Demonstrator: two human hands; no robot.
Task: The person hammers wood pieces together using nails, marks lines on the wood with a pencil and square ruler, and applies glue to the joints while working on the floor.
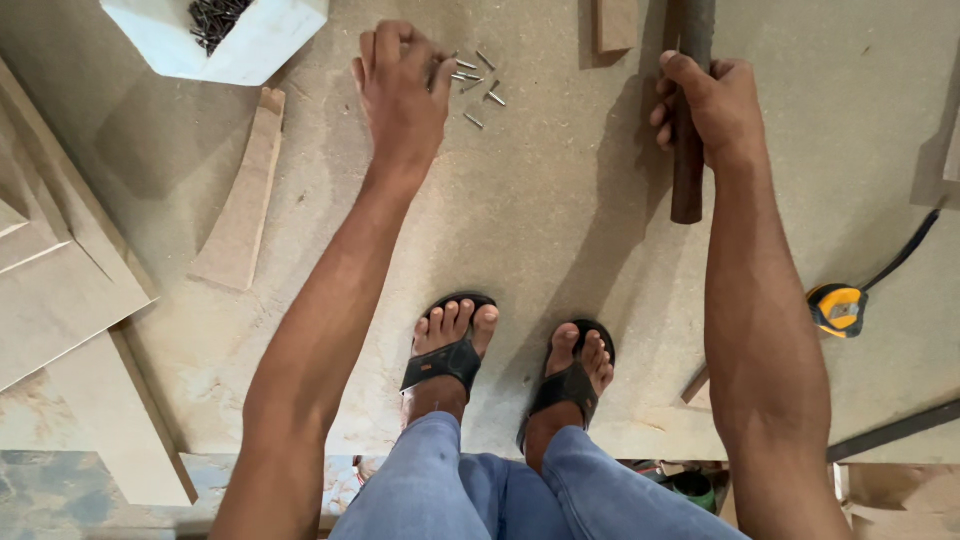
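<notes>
**Open board in the middle, clutter at the edges**

Between the left hand (pixel 400 85) and the right hand (pixel 705 105) the board surface (pixel 560 200) lies bare down to the sandalled feet (pixel 505 355). Loose nails (pixel 478 82) lie scattered just beside the left hand. The white box of nails (pixel 215 35) blocks the top left corner, and a wooden strip (pixel 240 195) lies slanted below it. Stacked panels (pixel 50 280) fill the left edge. On the right, a yellow tape measure (pixel 838 308) and its black strap (pixel 905 245) sit near the forearm. The dark handle (pixel 688 150) stands in the right hand's grip.

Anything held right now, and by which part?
Right hand grips a dark wooden handle around its middle. Left hand is on loose nails; whether it holds any is unclear.
</notes>
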